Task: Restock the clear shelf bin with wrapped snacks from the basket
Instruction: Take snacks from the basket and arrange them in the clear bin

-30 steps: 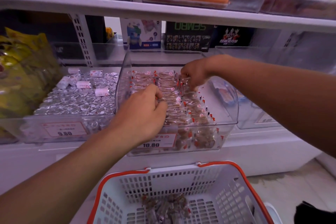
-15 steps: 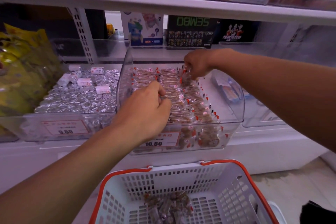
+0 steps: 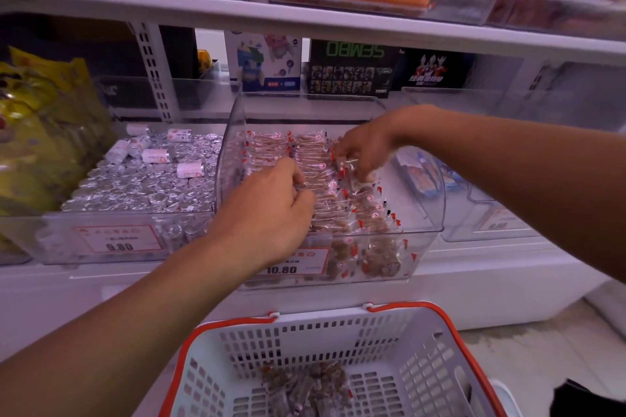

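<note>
I have both hands inside the clear shelf bin (image 3: pixel 437 213), left hand (image 3: pixel 271 210) and right hand (image 3: pixel 364 152) apart, each pinching wrapped snacks (image 3: pixel 325 189) to align rows toward its front edge, while the basket (image 3: pixel 338 332) waits below.

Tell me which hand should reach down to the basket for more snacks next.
Probably the left hand: it is nearer the basket, at the bin's front edge. The right hand is farther back, pinching a wrapped snack.
</note>
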The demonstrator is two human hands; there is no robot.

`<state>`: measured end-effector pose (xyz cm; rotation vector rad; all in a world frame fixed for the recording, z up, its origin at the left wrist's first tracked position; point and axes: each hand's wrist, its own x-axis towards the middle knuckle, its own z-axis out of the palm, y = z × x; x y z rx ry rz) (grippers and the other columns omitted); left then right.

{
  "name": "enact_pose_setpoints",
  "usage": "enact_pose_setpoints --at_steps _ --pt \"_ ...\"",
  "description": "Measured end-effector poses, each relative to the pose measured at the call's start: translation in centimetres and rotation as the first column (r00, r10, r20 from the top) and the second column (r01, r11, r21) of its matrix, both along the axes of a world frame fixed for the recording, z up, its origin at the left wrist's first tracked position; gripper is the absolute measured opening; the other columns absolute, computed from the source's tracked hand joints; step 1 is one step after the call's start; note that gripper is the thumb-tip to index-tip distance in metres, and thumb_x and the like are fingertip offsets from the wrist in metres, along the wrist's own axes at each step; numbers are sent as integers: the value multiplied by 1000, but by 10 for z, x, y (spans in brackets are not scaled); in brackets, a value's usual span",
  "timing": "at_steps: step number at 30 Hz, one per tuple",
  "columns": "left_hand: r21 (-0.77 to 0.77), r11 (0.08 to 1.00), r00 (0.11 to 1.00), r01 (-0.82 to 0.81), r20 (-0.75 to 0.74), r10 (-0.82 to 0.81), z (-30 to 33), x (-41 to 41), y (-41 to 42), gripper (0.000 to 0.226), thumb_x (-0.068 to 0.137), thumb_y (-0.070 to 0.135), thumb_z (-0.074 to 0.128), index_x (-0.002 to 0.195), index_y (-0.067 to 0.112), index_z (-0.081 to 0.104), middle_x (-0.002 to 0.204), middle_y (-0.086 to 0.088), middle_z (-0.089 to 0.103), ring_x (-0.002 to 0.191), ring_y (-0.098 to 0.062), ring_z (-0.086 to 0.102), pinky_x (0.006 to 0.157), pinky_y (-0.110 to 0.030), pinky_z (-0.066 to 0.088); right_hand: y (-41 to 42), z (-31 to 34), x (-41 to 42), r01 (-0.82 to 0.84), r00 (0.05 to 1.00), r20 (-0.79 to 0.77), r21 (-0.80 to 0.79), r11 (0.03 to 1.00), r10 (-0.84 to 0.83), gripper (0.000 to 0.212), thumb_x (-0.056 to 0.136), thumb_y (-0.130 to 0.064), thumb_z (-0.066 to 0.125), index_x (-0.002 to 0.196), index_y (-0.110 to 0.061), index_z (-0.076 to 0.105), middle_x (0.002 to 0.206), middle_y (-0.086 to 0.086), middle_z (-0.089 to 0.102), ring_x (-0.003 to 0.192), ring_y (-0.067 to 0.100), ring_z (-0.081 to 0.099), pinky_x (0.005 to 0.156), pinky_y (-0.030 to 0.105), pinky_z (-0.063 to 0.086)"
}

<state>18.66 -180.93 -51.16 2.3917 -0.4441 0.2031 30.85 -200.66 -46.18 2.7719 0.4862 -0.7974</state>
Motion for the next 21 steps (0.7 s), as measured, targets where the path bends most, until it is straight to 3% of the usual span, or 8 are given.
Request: enact_pose_setpoints --at_steps 4,9,13,16,18,21 --pt "6 1000 1000 6 -8 -6 1 -1 0 13 94 27 47 104 24 54 77 6 65 76 -14 61 74 -45 53 1 5 9 72 997 40 7 997 -72 61 77 -12 71 134 -24 51 124 -1 53 114 25 54 97 49 50" --pt "6 1000 1000 17 -7 -17 0 0 2 12 94 26 47 104 23 54 73 6 65 75 -14 60 75 -45 53 -4 16 17 47 971 237 -37 998 -37 47 78 -24 73 121 -21 55 122 2 54 111 25 54 92 44 51" --pt "19 1000 1000 19 -11 -19 1 0 1 13 94 26 47 105 23 54 74 7 65 77 -15 60 76 -45 53 -7 17 23 48 961 277 -57 997 -30 42 81 -27 71 120 -18 57 120 3 54 109 26 54 92 43 50" --pt "17 1000 1000 20 -20 -19 1 0 2 14 94 26 46 105 23 54 76 6 64 78 -16 60 76 -45 53 -2 26 22 31 938 345 18 999 -35 31 86 -39 65 101 -12 63 101 5 61 88 21 58 71 34 49" --pt "14 1000 999 26 -23 -25 1 0 3 14 94 26 46 105 23 54 75 6 64 77 -16 60 76 -45 53 -3 32 22 64 957 281 58 996 -78 24 87 -34 59 91 -11 64 93 6 61 79 16 55 65 31 42" --pt "17 999 999 29 -20 -29 0 0 3 14 95 27 46 105 23 54 75 6 65 75 -15 61 73 -45 53 2 25 18 119 993 -1 -40 992 -119 29 82 -15 55 103 1 67 102 10 63 89 19 56 71 31 41"
